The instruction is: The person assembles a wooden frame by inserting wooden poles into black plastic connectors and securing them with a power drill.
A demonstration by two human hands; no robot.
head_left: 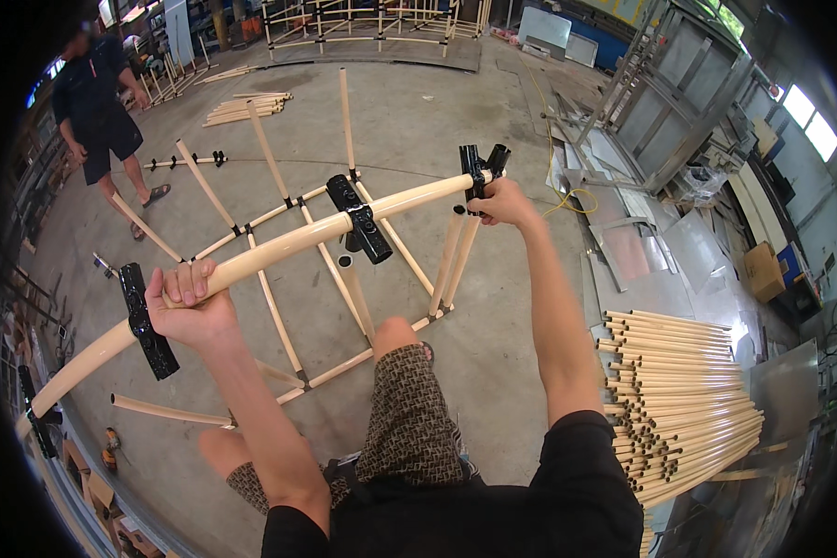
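Observation:
A long cream pipe (279,245) runs across in front of me, rising from lower left to upper right. Black pipe joints are clamped along it, one beside my left hand (195,302) and another joint (359,219) near mid-length. My left hand is closed around the pipe. At its right end, my right hand (502,203) grips a black end joint (472,169), its fingers partly hidden behind it. Below stands a frame of cream pipes (330,372) on the floor, with several uprights (348,121). Two uprights (448,260) rise just under my right hand.
A large stack of cream pipes (688,391) lies at the right, near metal sheets (670,251). Another person (107,102) stands at the far left. A drill-like tool (110,451) is on the floor at left. Behind are loose pipes (246,109) and a pipe rack (372,37).

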